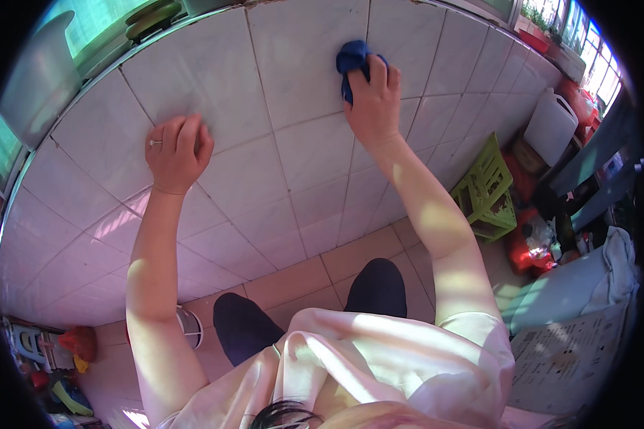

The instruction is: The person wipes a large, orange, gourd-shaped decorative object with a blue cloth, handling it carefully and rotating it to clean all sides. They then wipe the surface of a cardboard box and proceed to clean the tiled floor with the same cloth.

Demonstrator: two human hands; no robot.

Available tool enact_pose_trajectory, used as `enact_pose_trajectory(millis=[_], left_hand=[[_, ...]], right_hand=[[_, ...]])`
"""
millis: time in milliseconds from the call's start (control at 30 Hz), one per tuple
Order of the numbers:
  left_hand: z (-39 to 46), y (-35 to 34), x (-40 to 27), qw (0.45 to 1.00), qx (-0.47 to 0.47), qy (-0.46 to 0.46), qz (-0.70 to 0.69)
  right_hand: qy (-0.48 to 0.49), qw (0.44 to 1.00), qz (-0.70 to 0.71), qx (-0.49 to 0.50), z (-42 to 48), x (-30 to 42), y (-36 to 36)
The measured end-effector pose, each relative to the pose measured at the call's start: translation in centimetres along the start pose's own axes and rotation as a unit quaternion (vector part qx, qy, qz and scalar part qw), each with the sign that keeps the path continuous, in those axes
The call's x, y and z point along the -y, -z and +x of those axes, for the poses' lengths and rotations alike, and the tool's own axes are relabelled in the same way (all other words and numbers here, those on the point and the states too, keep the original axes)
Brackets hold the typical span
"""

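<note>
Before me rises a wall of white tiles (311,155) with thin dark joints. My right hand (374,107) grips a bunched dark blue cloth (352,56) and presses it to an upper tile. Part of the cloth is hidden under the fingers. To the left and somewhat lower, my left hand (177,147) rests against the tiles, its fingers curled in a loose fist. A ring (155,142) shows on one finger. I see nothing held in that hand, though the palm is hidden.
A ledge (99,69) with a jar lid (153,20) tops the wall. A green plastic stool (485,193) and a white jerrycan (550,126) stand at right. A cardboard box (566,359) lies lower right. Behind my left arm is a bucket (190,328) on the tiled floor (295,279).
</note>
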State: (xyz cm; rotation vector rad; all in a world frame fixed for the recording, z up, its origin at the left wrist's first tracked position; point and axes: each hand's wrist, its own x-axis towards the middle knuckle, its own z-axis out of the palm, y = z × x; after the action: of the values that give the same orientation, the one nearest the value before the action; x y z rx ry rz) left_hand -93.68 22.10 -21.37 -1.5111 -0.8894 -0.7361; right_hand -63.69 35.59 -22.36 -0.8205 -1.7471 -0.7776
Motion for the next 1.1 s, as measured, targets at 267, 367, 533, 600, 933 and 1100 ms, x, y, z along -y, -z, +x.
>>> enact_pose_trajectory(millis=[267,367,533,600,933,1100], left_hand=[[-1.5,1.7,1.8,1.000,-0.017,0.013,-0.004],[-2.0,1.3,2.8,0.999,-0.010,0.012,0.035],[-2.4,0.7,3.0,0.999,-0.029,-0.003,0.039],[-2.5,0.6,2.8,0.998,-0.021,0.002,0.060],[-2.9,0.8,2.1,0.998,-0.003,0.039,0.057],[-2.5,0.6,2.5,0.997,-0.043,0.017,0.065]], right_hand=[[-0.232,0.961,-0.074,-0.129,6.0,-10.3,-1.4],[-0.079,0.989,-0.020,-0.121,4.7,-0.3,-0.6],[0.179,0.979,0.097,-0.021,-11.7,9.9,-4.3],[0.146,0.980,0.133,0.023,-16.1,7.4,-4.5],[0.002,0.995,0.094,-0.038,-8.3,8.5,-2.8],[0.086,0.988,0.119,0.051,-19.3,6.5,-4.3]])
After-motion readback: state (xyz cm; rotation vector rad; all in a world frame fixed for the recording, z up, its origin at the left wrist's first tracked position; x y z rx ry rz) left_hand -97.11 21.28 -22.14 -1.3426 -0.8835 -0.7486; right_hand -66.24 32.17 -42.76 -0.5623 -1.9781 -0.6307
